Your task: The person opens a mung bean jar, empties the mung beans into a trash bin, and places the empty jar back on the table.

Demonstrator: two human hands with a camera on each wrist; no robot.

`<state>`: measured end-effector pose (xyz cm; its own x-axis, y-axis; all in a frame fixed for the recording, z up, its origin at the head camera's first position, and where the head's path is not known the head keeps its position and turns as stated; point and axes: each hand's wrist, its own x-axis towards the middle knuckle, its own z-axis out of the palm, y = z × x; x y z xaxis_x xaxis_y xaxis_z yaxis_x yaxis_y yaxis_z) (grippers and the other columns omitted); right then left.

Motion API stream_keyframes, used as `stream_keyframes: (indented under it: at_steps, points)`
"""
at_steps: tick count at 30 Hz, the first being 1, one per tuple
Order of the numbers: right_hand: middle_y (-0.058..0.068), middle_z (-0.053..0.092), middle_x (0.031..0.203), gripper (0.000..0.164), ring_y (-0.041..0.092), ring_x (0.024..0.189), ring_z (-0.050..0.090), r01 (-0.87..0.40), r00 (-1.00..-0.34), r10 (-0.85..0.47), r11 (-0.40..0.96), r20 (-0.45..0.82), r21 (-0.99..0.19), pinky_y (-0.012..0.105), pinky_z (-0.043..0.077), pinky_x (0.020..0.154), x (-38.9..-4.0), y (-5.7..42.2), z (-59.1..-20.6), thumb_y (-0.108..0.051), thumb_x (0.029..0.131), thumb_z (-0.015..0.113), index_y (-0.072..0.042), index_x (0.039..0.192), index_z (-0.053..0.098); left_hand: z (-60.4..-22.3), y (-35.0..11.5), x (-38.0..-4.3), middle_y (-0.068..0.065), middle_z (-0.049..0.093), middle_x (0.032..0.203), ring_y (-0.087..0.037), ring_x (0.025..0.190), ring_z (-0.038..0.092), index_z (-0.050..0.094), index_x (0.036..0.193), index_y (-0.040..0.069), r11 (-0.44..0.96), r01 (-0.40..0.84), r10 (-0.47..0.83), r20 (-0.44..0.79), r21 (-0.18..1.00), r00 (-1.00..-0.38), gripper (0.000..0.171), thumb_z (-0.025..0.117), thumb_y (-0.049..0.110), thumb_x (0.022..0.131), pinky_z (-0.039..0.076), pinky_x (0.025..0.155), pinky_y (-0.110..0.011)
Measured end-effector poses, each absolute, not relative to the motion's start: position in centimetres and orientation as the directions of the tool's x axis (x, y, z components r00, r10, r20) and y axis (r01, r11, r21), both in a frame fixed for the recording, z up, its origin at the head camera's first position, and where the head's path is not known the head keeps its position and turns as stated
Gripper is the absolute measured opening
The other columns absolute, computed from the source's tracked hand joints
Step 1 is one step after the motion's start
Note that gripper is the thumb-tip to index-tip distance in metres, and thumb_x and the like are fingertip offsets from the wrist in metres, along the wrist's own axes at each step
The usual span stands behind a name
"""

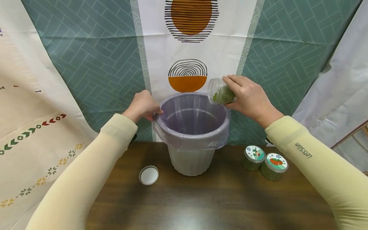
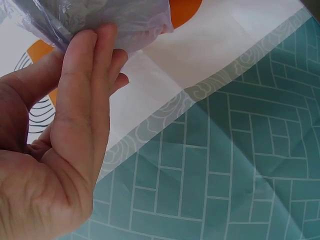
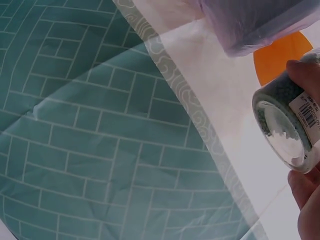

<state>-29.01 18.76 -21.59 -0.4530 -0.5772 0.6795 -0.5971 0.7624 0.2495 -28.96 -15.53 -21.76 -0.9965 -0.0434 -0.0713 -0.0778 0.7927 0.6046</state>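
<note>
A white trash can [image 1: 190, 159] lined with a thin purple bag [image 1: 198, 145] stands upright at the back of the table. At its left rim my left hand [image 1: 143, 107] pinches the bag-covered edge, thumb over the inner side and fingers [image 2: 82, 95] along the outside. My right hand [image 1: 248, 95] holds a clear plastic jar [image 1: 227, 95] of small green grains on its side above the can's right rim. The jar's open mouth faces left over the can, and grains lie near that mouth. In the right wrist view the jar's base [image 3: 285, 135] and a barcode label show.
A round white lid [image 1: 149, 175] lies on the brown table [image 1: 184, 204] left of the can. To the right stand two lidded jars [image 1: 253, 158] with picture labels, side by side. A patterned green and white cloth [image 1: 100, 64] hangs close behind.
</note>
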Motion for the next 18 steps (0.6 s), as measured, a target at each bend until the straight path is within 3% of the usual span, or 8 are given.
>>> stream_keyframes:
  at_steps: [6,18]
  points:
    - [0.017,0.056,0.128,0.089,0.033,0.119,0.053,-0.599,-0.453,-0.589,0.757,0.669,0.261,0.047,0.048,0.095,-28.99,18.71,-21.46,-0.019,0.055,0.090,-0.006,0.134,0.050,-21.66,-15.41,-28.90,-0.019,0.059,0.089,-0.023,0.057,0.069,0.057,0.090,-0.005,0.796,-0.069,-0.038,-0.065,0.601,-0.997,0.036,0.077,0.020,0.073,0.057,0.054,-0.030]
    - [0.017,0.054,0.131,0.091,0.034,0.121,0.051,-0.599,-0.457,-0.609,0.749,0.648,0.282,0.047,0.047,0.097,-28.85,18.61,-21.33,-0.017,0.057,0.090,-0.006,0.136,0.047,-21.68,-15.44,-28.84,-0.019,0.058,0.092,-0.023,0.057,0.070,0.056,0.091,-0.005,0.791,-0.081,-0.043,-0.077,0.607,-0.996,0.036,0.076,0.019,0.073,0.057,0.057,-0.031]
